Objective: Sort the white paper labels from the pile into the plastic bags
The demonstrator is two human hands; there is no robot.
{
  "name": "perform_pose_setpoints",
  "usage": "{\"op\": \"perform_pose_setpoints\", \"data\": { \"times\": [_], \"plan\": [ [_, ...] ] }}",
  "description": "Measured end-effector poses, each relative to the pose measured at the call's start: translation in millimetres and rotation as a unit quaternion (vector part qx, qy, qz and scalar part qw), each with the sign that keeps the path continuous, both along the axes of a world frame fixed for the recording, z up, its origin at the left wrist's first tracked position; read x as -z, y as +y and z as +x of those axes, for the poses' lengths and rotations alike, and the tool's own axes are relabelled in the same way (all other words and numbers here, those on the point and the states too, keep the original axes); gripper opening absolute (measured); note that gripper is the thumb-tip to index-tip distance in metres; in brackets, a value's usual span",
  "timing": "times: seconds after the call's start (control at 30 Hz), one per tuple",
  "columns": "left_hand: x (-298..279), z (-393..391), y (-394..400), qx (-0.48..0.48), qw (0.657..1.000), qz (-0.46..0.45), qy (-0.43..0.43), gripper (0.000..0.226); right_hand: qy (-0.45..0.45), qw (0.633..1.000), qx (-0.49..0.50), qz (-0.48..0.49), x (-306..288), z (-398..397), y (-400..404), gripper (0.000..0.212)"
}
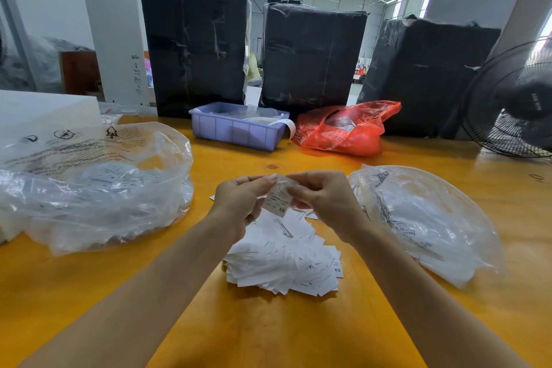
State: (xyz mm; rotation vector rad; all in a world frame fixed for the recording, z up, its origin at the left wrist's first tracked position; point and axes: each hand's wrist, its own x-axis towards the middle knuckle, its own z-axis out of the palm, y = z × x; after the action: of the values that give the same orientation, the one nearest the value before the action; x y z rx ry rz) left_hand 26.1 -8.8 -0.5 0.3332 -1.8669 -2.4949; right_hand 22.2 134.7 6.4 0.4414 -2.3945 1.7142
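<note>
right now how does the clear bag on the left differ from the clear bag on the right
The left clear bag is puffed up and tall, its mouth gaping; the right clear bag lies flatter, slumped toward the table edge. The left clear bag shows large printed symbols and a visible XL label inside; the right clear bag's print is smaller. Both are transparent and hold white labels.

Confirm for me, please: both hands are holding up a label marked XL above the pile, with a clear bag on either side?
Not quite: the head view shows the held label reads XS, not XL. Otherwise right: left hand and right hand pinch it above the pile, between the left bag and right bag.
</note>
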Motion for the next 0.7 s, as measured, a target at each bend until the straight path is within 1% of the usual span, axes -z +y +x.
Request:
{"op": "perform_pose_setpoints", "data": {
  "times": [0.07,0.13,0.2,0.27,0.33,0.4,0.47,0.57,0.7],
  "plan": [
    [0,0,-1,0.004,1.000,0.005,-0.014,0.014,0.003,0.999,-0.017,0.039,1,0,1,0.029],
    [1,0,0,0.006,1.000,0.007,-0.018,0.016,-0.008,0.998,-0.036,0.051,1,0,2,0.028],
    [1,0,3,0.022,1.000,0.009,-0.020,0.014,-0.033,0.999,-0.037,0.007,2,-2,3,0.017],
    [0,1,3,0.047,0.999,-0.004,-0.021,0.018,-0.074,0.996,-0.017,-0.050,1,-4,7,0.011],
    [0,1,-1,0.077,0.995,-0.051,-0.026,0.024,-0.114,0.990,0.006,-0.083,-2,-6,13,0.011],
    [0,2,-5,0.110,0.988,-0.101,-0.028,0.019,-0.148,0.983,0.016,-0.107,-5,-7,19,0.010],
    [0,1,-7,0.127,0.984,-0.118,-0.027,0.014,-0.168,0.977,0.025,-0.131,-8,-8,22,0.008],
    [-1,-1,-8,0.137,0.983,-0.119,-0.029,0.014,-0.176,0.970,0.035,-0.163,-10,-8,23,0.009],
    [-5,0,-10,0.141,0.978,-0.152,-0.009,0.011,-0.133,0.979,0.049,-0.147,-16,-6,23,0.011]
  ]
}}
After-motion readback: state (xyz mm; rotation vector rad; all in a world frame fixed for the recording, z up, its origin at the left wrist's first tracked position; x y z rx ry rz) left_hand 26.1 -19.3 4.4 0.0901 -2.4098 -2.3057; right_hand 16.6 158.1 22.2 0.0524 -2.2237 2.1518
